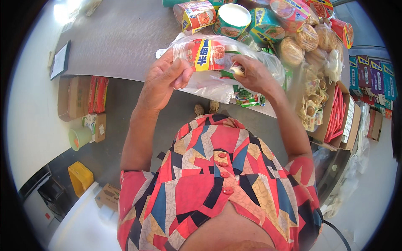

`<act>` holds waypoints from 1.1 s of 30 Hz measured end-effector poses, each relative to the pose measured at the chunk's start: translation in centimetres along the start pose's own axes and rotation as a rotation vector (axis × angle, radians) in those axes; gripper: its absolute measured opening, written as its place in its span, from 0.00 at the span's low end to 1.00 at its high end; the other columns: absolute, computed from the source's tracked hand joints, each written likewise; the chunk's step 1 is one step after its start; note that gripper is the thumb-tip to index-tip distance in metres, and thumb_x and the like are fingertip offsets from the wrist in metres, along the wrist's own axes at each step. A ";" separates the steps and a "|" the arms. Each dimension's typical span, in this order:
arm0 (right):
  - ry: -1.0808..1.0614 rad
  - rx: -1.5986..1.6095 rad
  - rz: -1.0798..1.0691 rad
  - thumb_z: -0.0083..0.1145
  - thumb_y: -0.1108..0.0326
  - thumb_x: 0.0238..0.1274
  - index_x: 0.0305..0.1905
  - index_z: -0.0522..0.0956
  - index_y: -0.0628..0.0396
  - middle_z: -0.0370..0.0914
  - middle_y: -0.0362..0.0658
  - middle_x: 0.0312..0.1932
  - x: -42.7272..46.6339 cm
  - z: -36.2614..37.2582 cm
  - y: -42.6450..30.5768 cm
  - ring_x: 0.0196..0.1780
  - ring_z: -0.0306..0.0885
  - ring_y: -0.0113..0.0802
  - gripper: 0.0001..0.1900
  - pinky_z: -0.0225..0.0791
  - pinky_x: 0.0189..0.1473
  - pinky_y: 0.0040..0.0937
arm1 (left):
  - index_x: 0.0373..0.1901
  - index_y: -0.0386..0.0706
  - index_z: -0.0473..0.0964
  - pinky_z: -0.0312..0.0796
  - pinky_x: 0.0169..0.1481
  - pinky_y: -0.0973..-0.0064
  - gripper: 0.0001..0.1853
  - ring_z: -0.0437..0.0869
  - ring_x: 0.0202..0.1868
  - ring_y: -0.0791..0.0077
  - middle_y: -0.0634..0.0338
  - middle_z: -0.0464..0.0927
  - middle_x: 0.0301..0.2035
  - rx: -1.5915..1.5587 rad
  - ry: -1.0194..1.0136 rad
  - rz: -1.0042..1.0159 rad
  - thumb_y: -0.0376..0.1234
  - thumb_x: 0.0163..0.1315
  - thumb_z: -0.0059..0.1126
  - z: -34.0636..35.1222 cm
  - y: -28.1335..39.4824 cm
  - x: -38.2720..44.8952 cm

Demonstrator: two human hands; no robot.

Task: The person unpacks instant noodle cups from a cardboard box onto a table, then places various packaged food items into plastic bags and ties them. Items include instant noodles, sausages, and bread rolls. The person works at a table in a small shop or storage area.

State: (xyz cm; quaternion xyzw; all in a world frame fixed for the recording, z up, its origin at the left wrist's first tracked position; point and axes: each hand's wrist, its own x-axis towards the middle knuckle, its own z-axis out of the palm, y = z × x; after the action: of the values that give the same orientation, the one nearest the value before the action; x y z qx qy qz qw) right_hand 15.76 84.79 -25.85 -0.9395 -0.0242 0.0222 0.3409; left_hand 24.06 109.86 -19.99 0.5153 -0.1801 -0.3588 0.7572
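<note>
My left hand (168,77) grips the left side of a clear plastic bag (273,67), its thumb and fingers curled in. A red and yellow instant noodle cup (207,55) lies on its side within the bag, just right of that hand. My right hand (256,73) is at the bag's right part, closed around a small wrapped packet (237,68) with white and dark red on it. Its fingers partly hide the packet, so its kind is unclear. Below the right hand, green food packets (246,95) lie at the near edge of the grey table (119,40).
Several noodle cups (232,22) and bagged brown round foods (306,37) crowd the far right. Vacuum-packed snacks (312,94) and a carton of red sticks (336,116) flank my right arm. A clipboard (61,59), a cardboard box (72,97) and a green bin (80,138) are at left.
</note>
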 end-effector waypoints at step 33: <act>0.839 -0.407 1.471 0.58 0.53 0.53 0.39 0.83 0.53 0.82 0.51 0.33 -48.4 -19.6 25.0 0.38 0.82 0.45 0.16 0.73 0.42 0.39 | 0.66 0.31 0.57 0.51 0.24 0.87 0.29 0.56 0.21 0.89 0.69 0.62 0.23 0.253 0.377 0.010 0.39 0.70 0.50 -3.8 8.3 3.9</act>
State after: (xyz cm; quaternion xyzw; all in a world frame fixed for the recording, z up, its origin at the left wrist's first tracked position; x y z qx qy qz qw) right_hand -30.68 50.19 -25.68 -0.6899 0.7130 -0.1161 0.0464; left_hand 32.16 111.24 -14.32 0.6632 -0.0814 -0.2268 0.7086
